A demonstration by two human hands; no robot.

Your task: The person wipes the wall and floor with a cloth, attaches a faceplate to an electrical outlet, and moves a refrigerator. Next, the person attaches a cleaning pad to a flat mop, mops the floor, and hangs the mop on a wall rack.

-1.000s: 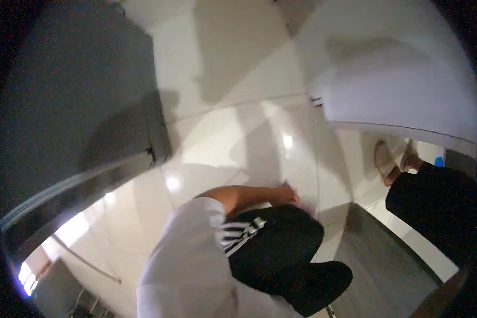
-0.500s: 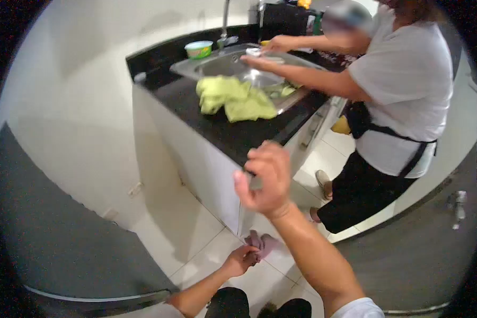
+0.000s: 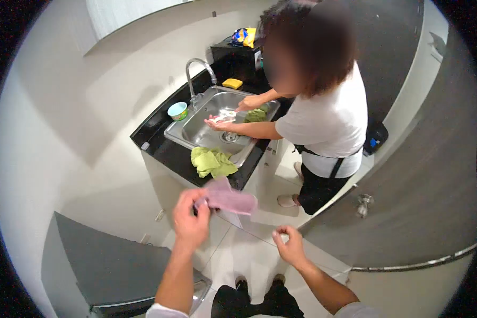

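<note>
My left hand [image 3: 192,220] pinches a pink cloth [image 3: 229,200] between thumb and fingers, in front of the counter corner. The cloth is raised and sticks out to the right of the hand, slightly blurred. Lower and to the right, my right hand [image 3: 290,246] hovers above the floor with its fingers loosely curled and a gap at the thumb. Nothing shows in it. Just beyond the pink cloth, a crumpled yellow-green cloth [image 3: 212,161] lies on the black counter [image 3: 167,159] by the sink's front edge.
Another person [image 3: 326,116] stands at the steel sink [image 3: 196,130], hands holding something white over the basin. A small green-and-white bowl [image 3: 177,111], a faucet [image 3: 192,79] and a yellow sponge [image 3: 232,83] are around it. A grey door [image 3: 397,212] stands at right, a dark grey appliance [image 3: 116,265] at lower left.
My left hand has risen from low near the floor, bringing the pink cloth up. My right hand has dropped lower and to the right. The view has shifted, showing more of the sink.
</note>
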